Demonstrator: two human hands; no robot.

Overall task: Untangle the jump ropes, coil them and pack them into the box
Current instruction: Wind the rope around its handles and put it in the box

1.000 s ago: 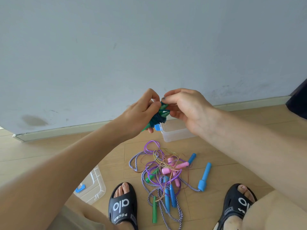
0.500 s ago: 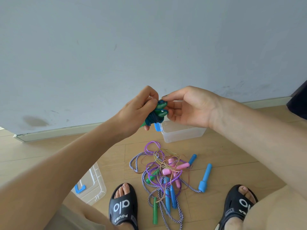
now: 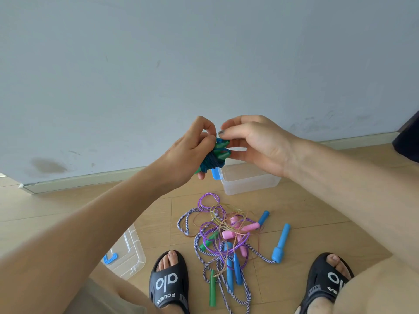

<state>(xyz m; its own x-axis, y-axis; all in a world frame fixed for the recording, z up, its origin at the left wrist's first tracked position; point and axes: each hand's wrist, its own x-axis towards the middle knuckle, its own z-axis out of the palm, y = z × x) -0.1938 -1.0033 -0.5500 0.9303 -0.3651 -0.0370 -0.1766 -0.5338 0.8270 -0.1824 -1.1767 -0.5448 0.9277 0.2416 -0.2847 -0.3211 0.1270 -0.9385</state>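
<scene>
Jump ropes (image 3: 223,241) still lie tangled on the floor between the feet; pulling one could tighten the knots. Behind them the clear box (image 3: 249,181) looks empty. Above it, the left hand (image 3: 186,155) grips a coiled blue-green rope (image 3: 215,158); the right hand (image 3: 256,143) pinches its end, which could spring loose.

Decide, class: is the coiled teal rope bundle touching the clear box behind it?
Apart. The head view shows the left hand gripping the coiled teal rope bundle in the air, above the clear box on the floor.
</scene>
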